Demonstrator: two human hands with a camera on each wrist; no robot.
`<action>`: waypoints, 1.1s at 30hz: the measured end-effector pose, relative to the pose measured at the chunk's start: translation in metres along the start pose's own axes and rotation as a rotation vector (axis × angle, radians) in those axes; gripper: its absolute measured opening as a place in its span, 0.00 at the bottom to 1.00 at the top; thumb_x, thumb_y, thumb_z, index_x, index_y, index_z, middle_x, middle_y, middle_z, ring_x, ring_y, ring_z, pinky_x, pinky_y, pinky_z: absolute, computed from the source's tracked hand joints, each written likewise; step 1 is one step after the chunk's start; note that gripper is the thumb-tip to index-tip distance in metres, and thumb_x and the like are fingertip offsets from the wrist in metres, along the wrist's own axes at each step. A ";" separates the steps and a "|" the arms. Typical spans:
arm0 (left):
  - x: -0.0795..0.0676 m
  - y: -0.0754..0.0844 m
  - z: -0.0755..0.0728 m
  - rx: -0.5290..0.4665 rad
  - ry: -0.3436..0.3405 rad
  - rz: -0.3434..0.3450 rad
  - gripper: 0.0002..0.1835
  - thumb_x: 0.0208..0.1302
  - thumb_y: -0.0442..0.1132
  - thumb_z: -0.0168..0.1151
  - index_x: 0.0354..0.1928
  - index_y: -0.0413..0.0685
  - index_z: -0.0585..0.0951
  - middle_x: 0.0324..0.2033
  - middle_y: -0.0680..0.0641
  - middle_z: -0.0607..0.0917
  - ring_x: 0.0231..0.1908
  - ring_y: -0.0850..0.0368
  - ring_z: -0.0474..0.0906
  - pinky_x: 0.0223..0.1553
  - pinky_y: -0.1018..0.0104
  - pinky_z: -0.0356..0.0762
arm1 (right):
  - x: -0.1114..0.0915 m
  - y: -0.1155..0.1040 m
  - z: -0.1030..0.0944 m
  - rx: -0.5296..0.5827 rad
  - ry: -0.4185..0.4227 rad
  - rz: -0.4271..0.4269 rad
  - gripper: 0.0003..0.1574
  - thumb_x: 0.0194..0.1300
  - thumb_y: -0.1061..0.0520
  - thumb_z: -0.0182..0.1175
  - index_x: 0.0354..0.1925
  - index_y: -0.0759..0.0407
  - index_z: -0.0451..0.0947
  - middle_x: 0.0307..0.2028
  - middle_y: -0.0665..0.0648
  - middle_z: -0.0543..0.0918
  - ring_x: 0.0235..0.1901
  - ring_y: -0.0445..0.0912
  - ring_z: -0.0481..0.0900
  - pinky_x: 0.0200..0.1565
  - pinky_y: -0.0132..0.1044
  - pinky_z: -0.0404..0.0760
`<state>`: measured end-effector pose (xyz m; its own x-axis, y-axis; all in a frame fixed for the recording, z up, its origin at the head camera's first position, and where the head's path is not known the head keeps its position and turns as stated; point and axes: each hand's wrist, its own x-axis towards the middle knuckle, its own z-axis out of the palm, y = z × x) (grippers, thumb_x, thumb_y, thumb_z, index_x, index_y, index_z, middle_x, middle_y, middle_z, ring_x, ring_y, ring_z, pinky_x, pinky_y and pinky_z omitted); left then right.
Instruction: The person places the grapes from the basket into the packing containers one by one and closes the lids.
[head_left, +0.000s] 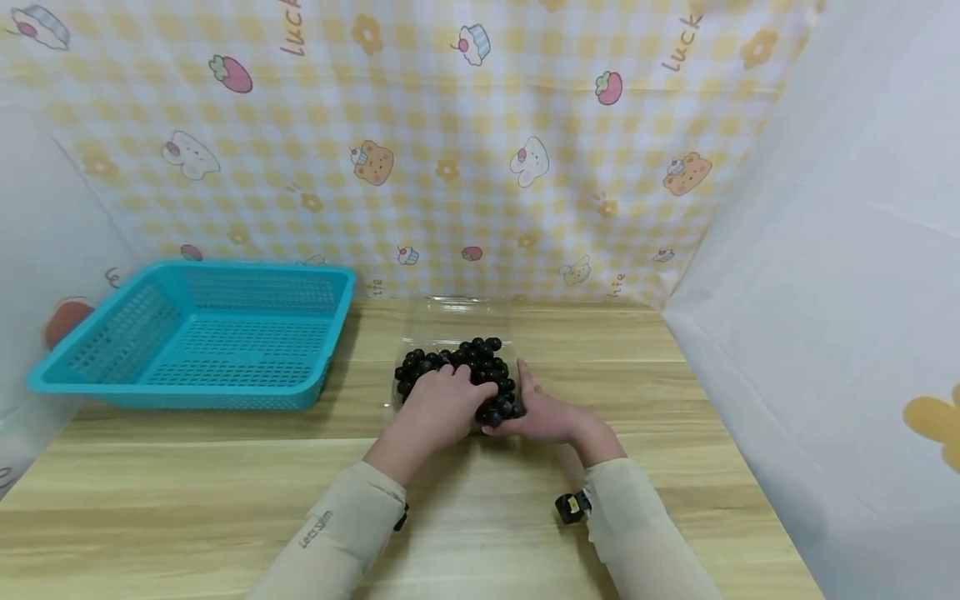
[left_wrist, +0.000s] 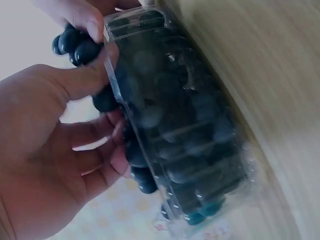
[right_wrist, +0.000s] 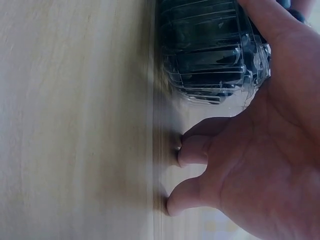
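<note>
Dark grapes fill a clear plastic box, heaped above its rim. My left hand reaches over the box from the front, its fingers curled among the grapes and its thumb at the rim in the left wrist view. Beside the right end, my right hand lays its thumb along the box's front. In the right wrist view its other fingers extend with their tips against the table. A few grapes hang over the rim close to the right thumb. Grapes under the left palm are hidden in the head view.
The box's clear lid stands raised behind it, near the patterned cloth. A blue perforated plastic basket sits at the left on the wooden table. White sheeting borders the right side.
</note>
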<state>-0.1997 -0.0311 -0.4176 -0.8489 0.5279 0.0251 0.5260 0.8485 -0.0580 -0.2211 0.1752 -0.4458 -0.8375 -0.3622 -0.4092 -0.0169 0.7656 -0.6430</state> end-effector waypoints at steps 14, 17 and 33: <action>-0.003 0.003 0.008 0.095 0.029 0.042 0.23 0.71 0.56 0.69 0.65 0.68 0.78 0.55 0.36 0.85 0.54 0.38 0.85 0.59 0.44 0.86 | 0.000 -0.001 -0.005 -0.043 -0.027 0.008 0.92 0.56 0.17 0.68 0.85 0.51 0.16 0.85 0.71 0.39 0.85 0.64 0.46 0.83 0.60 0.55; -0.004 -0.001 0.008 0.052 0.030 0.045 0.26 0.69 0.51 0.71 0.67 0.67 0.77 0.57 0.37 0.85 0.59 0.37 0.84 0.64 0.43 0.83 | 0.000 -0.001 -0.007 -0.053 -0.030 0.003 0.89 0.58 0.15 0.64 0.85 0.51 0.17 0.85 0.71 0.40 0.85 0.64 0.47 0.83 0.60 0.56; -0.057 -0.067 0.007 -0.591 0.152 -0.304 0.40 0.76 0.50 0.65 0.82 0.47 0.60 0.79 0.33 0.63 0.77 0.30 0.63 0.72 0.28 0.69 | -0.004 -0.002 -0.005 -0.047 -0.043 -0.013 0.88 0.60 0.16 0.64 0.85 0.50 0.17 0.85 0.67 0.35 0.86 0.62 0.43 0.84 0.59 0.52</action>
<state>-0.1872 -0.1181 -0.4222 -0.9695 0.2253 0.0968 0.2419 0.8141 0.5279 -0.2211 0.1776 -0.4394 -0.8125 -0.3944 -0.4292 -0.0545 0.7845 -0.6177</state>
